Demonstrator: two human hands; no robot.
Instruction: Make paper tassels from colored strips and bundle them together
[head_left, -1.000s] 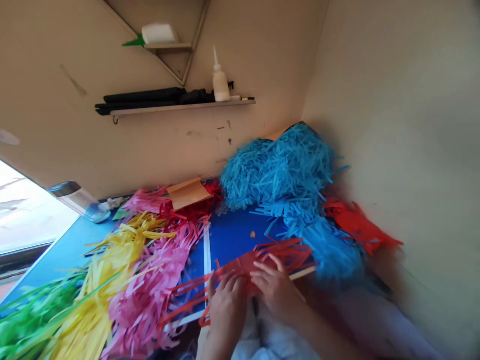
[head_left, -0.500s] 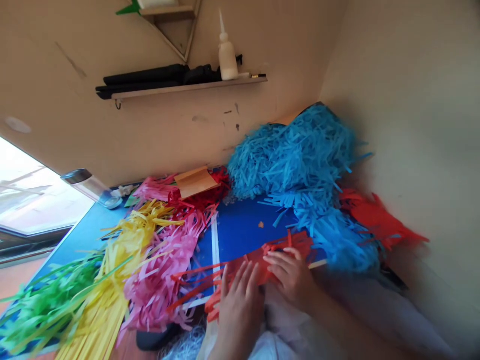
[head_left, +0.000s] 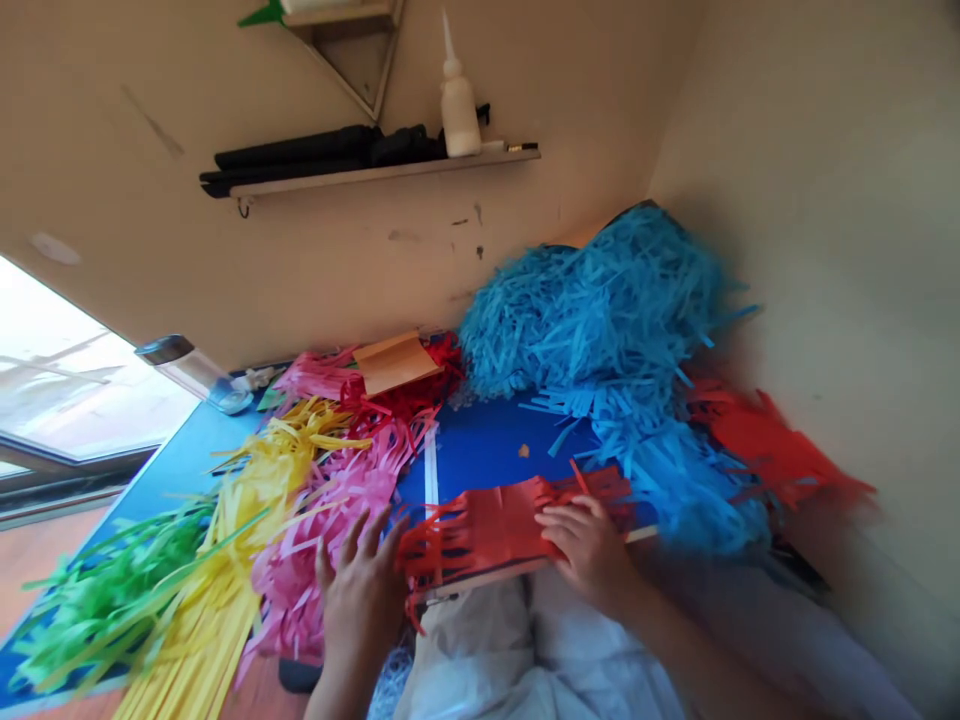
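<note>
A fringed sheet of red tissue paper [head_left: 499, 515] lies across the near edge of the blue table [head_left: 484, 440], its cut strips spreading to the left and right. My right hand [head_left: 589, 545] rests on the right part of the sheet, fingers extended and lying on the paper. At the sheet's left end is my left hand [head_left: 364, 575], fingers spread over the strips there. Beyond it is pink fringed paper [head_left: 315, 540]. Blue fringed paper [head_left: 667, 480] runs down just past my right hand.
A large blue shredded heap [head_left: 592, 310] stands at the back right, with red fringe [head_left: 780, 445] beside the wall. Yellow [head_left: 225, 560] and green fringe [head_left: 112, 590] hang over the left side. A bottle [head_left: 195, 370] leans at the back left. A shelf [head_left: 390, 175] holds a squeeze bottle [head_left: 459, 115].
My left hand has moved left, from the middle of the red sheet to its left end. The sheet now lies flatter and more spread out. My right hand has stayed nearly in place.
</note>
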